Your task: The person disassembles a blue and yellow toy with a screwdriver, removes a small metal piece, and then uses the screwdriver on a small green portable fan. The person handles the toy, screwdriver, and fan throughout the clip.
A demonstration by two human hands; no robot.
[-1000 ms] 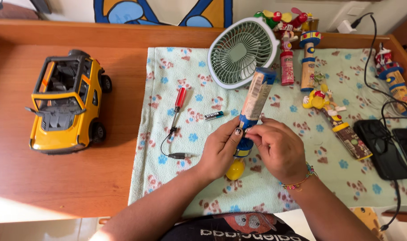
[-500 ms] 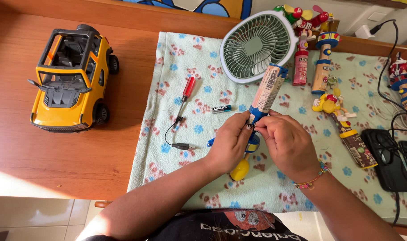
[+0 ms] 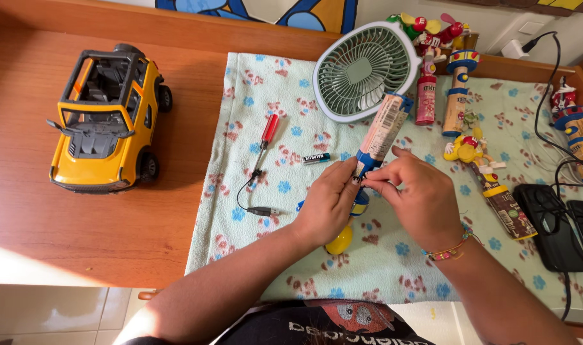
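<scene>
Wooden desk (image 3: pixel 80 236), reddish-brown, bearing all items shown. Pale green terry cloth with paw prints (image 3: pixel 394 281) covers its right portion. Yellow toy off-road car with black roll cage (image 3: pixel 106 121) stands on bare wood, well apart from the hands. Round pale green desk fan (image 3: pixel 363 70) lies at the cloth's far edge.

Left hand (image 3: pixel 326 204) and right hand (image 3: pixel 414 198) meet over the middle of the cloth, both closed on a long tubular toy dispenser with blue ends and a pinkish printed sleeve (image 3: pixel 381 133). The dispenser is tilted, its upper end toward the fan; its yellow rounded base (image 3: pixel 339 241) shows below the left hand. The left hand wraps the blue lower section; the right thumb and fingers pinch at the same joint.

Similar figure-topped dispensers (image 3: pixel 461 96) lie at the right. A red-handled screwdriver (image 3: pixel 266 135), a black cable with plug (image 3: pixel 256 206) and a small dark cylindrical battery (image 3: pixel 316 158) lie left of the hands.

Risk, as a judgement: a small part freed at the pinched joint could slip and fall into the pile of the cloth; the battery could roll if the cloth is tugged.
</scene>
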